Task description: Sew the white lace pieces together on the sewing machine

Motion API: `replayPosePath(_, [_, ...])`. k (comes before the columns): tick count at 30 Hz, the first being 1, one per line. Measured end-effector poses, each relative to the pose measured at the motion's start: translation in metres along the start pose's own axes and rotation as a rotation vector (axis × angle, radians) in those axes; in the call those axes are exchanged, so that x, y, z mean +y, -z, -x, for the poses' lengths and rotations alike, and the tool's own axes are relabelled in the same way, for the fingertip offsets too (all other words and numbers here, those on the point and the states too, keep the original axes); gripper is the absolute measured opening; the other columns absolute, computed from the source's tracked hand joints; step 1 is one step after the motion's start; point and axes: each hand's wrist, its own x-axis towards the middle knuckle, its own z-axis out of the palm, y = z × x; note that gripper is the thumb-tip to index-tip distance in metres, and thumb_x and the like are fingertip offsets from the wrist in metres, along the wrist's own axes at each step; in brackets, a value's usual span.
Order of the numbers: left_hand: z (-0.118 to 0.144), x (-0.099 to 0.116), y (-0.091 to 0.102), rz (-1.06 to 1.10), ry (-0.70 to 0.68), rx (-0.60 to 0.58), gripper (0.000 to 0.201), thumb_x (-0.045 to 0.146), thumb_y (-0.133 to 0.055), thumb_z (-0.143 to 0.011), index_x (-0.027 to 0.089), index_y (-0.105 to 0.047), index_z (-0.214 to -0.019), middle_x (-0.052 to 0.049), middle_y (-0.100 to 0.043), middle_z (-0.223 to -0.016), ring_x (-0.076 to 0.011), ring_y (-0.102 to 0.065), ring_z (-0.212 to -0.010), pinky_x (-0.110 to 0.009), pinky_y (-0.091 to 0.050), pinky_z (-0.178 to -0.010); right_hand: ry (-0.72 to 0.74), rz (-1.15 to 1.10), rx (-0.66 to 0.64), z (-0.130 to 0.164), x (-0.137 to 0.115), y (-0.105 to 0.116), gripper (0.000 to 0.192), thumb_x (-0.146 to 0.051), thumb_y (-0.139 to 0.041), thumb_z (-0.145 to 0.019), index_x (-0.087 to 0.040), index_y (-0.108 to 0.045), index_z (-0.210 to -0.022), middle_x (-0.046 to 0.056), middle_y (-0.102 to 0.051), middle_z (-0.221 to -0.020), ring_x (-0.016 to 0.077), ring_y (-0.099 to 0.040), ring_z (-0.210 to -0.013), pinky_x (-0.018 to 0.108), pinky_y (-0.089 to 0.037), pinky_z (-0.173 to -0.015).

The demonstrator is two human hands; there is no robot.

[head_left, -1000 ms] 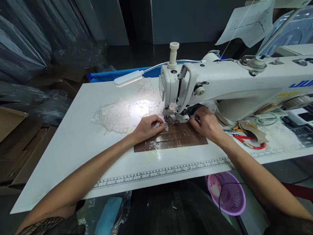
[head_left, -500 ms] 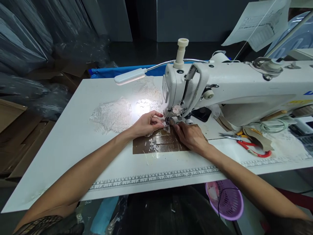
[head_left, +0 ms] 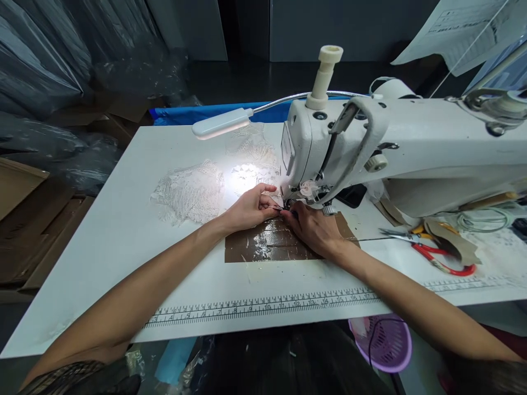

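My left hand is closed in a pinch just left of the sewing machine's needle area, its fingertips on the edge of a white lace piece. My right hand is curled beside it, fingertips almost meeting the left ones. A small dark thing shows at the right fingertips, too hidden to name. The white sewing machine stands right behind both hands, its presser foot partly covered by the fingers. Brown tape covers the table surface under the hands.
A heap of white lace lies to the left under a lit lamp. Red-handled scissors and a coil of pale cord lie at right. A printed ruler runs along the front edge; a purple basket stands below.
Both hands have drawn closer together at the needle area, and the lace edge that showed between them is now mostly hidden. The view has shifted slightly, with the machine appearing larger.
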Motion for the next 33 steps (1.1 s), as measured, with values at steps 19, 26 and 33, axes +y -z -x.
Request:
replayPosePath(19, [0.016, 0.036, 0.021, -0.689, -0.356, 0.059, 0.019, 0.032, -0.058, -0.09, 0.016, -0.066, -0.092, -0.006, -0.067, -0.092, -0.0131, -0.061, -0.075, -0.027, -0.051, -0.066, 0.095, 0.037, 0.161, 0.029, 0.045, 0.012, 0.053, -0.048, -0.024, -0.098, -0.014, -0.064, -0.09, 0.009, -0.062, -0.069, 0.0198, -0.052, -0.06, 0.03, -0.026, -0.053])
replayPosePath(26, [-0.002, 0.026, 0.003, -0.857, -0.359, 0.049, 0.02, 0.023, -0.048, -0.092, 0.013, -0.065, -0.095, -0.007, -0.064, -0.088, -0.0135, -0.061, -0.073, -0.026, -0.049, -0.063, 0.222, -0.051, 0.256, 0.034, 0.06, 0.015, 0.03, -0.027, -0.041, -0.093, -0.01, -0.064, -0.1, 0.016, -0.059, -0.099, 0.0256, -0.051, -0.092, 0.037, -0.042, -0.077])
replayPosePath(33, [-0.012, 0.022, 0.004, -0.891, -0.307, -0.042, 0.02, 0.021, -0.049, -0.092, 0.017, -0.066, -0.099, -0.004, -0.066, -0.086, -0.0134, -0.061, -0.072, -0.026, -0.049, -0.063, 0.404, -0.272, 0.105, 0.03, 0.031, -0.001, 0.036, -0.024, -0.043, -0.093, -0.018, -0.06, -0.124, 0.013, -0.059, -0.102, 0.0244, -0.051, -0.094, 0.041, -0.045, -0.082])
